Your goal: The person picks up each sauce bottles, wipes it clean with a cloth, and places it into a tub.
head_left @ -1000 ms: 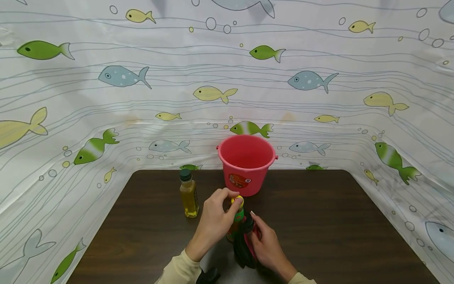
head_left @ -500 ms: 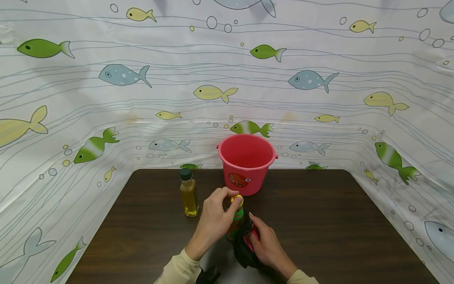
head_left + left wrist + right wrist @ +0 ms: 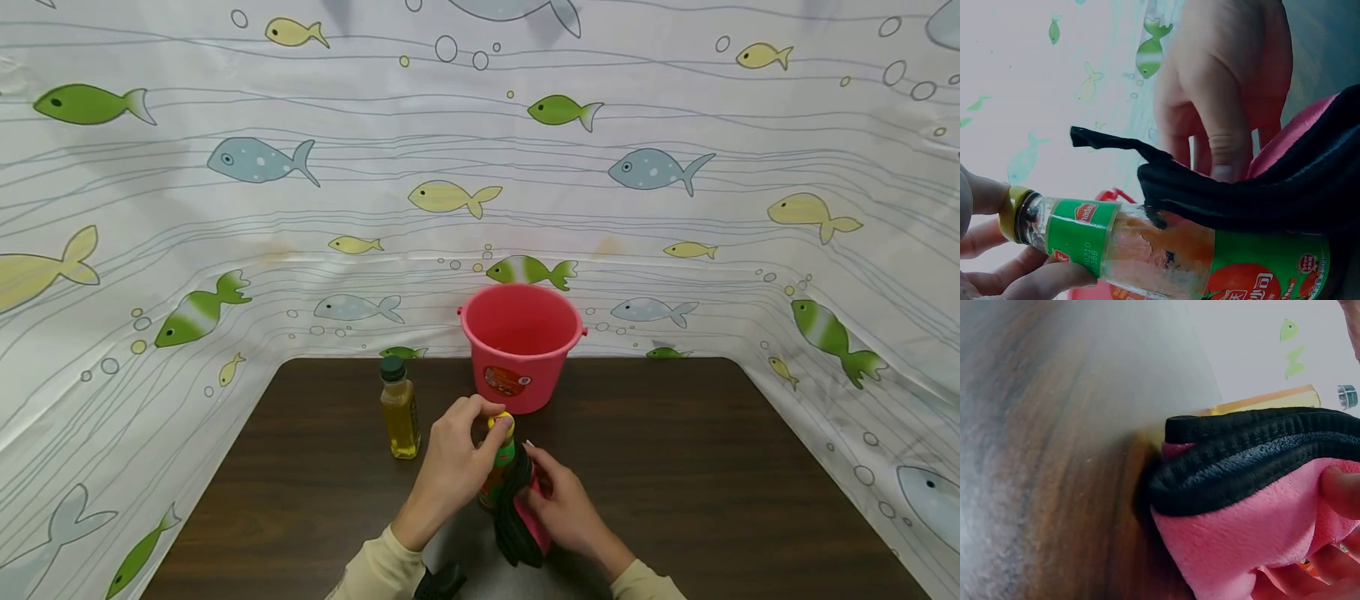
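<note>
My left hand (image 3: 453,458) pinches the yellow cap of a ketchup bottle (image 3: 1157,247) between thumb and fingers. The bottle is glass, with green labels and a tomato picture, and stands upright on the table in the head view. My right hand (image 3: 570,508) grips a folded pink cloth (image 3: 1235,534) with black edging, thumb on one side and fingers on the other. In the left wrist view the cloth lies along the bottle's side, covering part of the lower label. The bottle's base is mostly hidden behind the cloth in the head view.
A pink bucket (image 3: 543,371) stands just behind the bottle on the dark wooden table (image 3: 712,467). Left of my hands is an oil bottle (image 3: 401,417) with a dark green cap. A fish-patterned curtain (image 3: 450,125) encloses the back and sides.
My right hand moves slightly up and down with the cloth along the bottle's side, and the cloth's folds shift. My left hand stays on the cap.
</note>
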Demonstrator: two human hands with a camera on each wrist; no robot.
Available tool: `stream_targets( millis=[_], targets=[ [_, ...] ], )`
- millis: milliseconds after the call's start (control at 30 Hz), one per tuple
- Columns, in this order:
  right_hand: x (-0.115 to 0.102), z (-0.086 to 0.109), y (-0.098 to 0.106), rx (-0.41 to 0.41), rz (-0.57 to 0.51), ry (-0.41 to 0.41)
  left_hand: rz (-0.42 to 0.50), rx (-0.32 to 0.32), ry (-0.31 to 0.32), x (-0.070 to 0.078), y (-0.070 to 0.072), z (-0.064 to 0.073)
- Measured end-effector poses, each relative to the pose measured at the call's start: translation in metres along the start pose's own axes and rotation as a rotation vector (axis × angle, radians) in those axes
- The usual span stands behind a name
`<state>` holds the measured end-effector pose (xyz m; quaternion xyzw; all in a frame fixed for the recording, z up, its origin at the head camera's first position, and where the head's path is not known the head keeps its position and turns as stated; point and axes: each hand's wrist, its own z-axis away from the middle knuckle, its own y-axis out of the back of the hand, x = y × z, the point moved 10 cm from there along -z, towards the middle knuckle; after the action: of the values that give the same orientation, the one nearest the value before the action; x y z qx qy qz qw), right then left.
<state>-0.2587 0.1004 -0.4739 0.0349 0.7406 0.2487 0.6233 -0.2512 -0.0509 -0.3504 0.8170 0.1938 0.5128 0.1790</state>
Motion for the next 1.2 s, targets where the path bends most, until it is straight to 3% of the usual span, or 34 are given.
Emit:
stream_targets(
  millis=[267, 533, 733, 933, 1200],
  targets=[
    [-0.009, 0.002, 0.002, 0.007, -0.093, -0.003, 0.003, -0.011, 0.001, 0.000, -0.002, 0.001],
    [-0.018, 0.006, 0.016, 0.172, -0.142, -0.013, -0.003, -0.015, -0.008, 0.002, -0.004, 0.000],
    [-0.027, 0.009, 0.022, 0.279, -0.178, 0.048, -0.007, -0.013, -0.011, 0.002, -0.004, 0.000],
    [-0.041, 0.011, 0.030, 0.336, -0.184, 0.117, -0.012, -0.015, 0.001, 0.002, -0.003, 0.001],
    [-0.053, 0.011, 0.042, 0.383, -0.209, 0.139, -0.032, 0.006, 0.008, 0.001, 0.000, 0.001]
  ],
)
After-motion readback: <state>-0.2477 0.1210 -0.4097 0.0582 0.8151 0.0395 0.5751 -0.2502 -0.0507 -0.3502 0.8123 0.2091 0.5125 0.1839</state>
